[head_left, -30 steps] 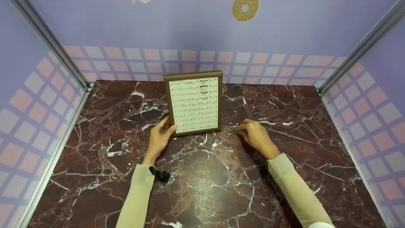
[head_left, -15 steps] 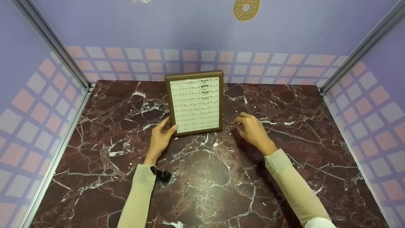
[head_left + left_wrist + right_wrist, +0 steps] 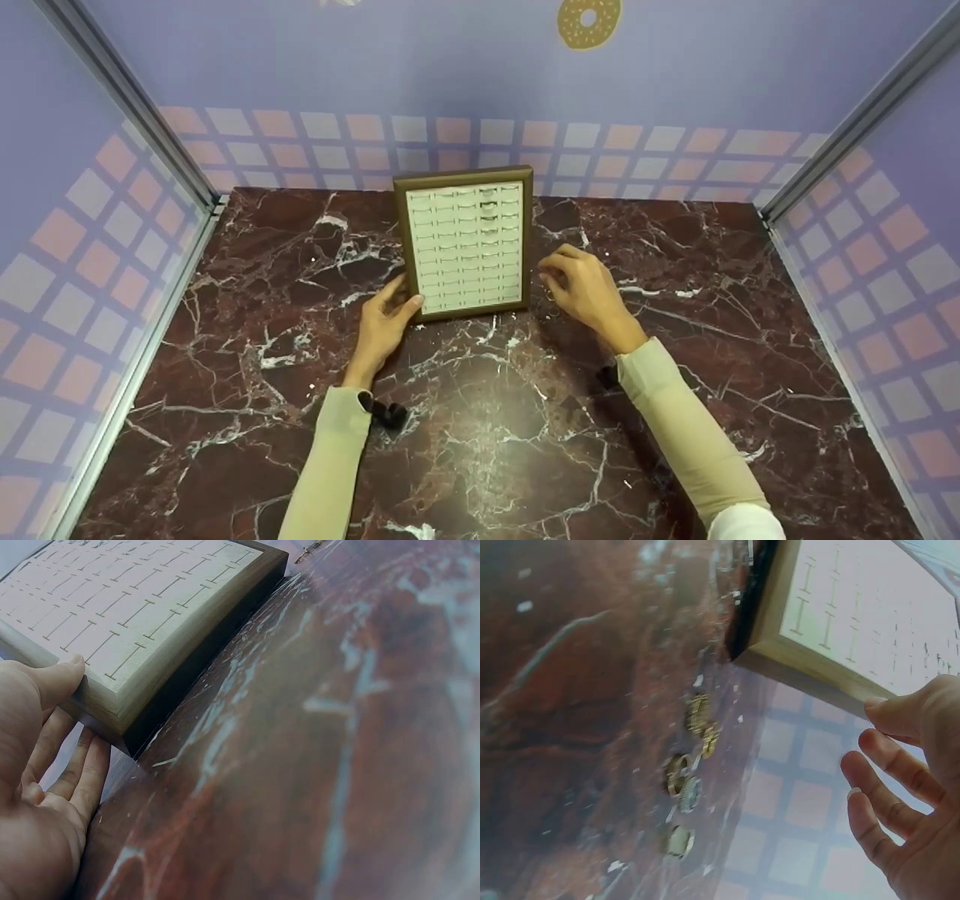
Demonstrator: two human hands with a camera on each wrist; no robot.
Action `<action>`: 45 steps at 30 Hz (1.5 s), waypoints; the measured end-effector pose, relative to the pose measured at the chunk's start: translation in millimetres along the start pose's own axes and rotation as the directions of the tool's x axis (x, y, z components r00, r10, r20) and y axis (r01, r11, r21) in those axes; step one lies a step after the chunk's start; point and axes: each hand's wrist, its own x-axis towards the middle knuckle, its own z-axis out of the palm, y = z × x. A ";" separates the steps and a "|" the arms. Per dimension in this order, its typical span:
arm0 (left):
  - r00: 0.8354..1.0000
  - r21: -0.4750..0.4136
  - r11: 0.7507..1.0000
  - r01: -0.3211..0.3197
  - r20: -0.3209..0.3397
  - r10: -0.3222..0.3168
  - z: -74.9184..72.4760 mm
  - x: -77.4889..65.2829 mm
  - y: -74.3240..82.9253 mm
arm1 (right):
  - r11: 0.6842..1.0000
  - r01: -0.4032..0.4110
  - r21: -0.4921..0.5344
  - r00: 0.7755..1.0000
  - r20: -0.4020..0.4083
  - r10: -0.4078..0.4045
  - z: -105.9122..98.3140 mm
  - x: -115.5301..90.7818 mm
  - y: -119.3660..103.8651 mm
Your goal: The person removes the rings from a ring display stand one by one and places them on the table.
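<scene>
A ring display board [image 3: 469, 247] with a brown frame and a white slotted pad leans upright near the back wall. Several rings sit in slots near its upper right. My left hand [image 3: 382, 330] grips its lower left corner, thumb [image 3: 67, 679] on the front edge and fingers behind. My right hand [image 3: 589, 292] is raised just right of the frame, thumb and forefinger drawn close together; I cannot tell whether a ring is between them. The other fingers curl loosely in the right wrist view. Below that hand, several gold and silver rings [image 3: 679, 774] lie on the table.
The dark red marbled table [image 3: 480, 450] runs back to a purple wall [image 3: 300, 60] with a pink and white check band. Side panels with metal rails [image 3: 840, 112] stand left and right. A black wrist camera [image 3: 388, 415] sits on the left cuff.
My right hand has lifted from beside the loose rings and moved up and left toward the frame's right edge. The left hand and display board stay in place.
</scene>
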 end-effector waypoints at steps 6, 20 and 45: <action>1.000 0.005 1.000 -0.001 0.006 0.001 0.5 0.7 0.2 | 0.999 0.040 0.011 0.998 -0.056 -0.040 1.2 11.2 -7.9; 1.000 0.003 1.000 0.003 0.004 -0.003 1.3 0.5 -1.2 | 0.995 0.074 0.067 0.992 -0.110 -0.066 10.6 36.3 -28.8; 1.000 -0.016 1.000 -0.010 -0.001 0.010 0.1 0.9 -1.4 | 0.990 0.117 0.073 0.966 -0.241 -0.096 38.6 66.6 -49.6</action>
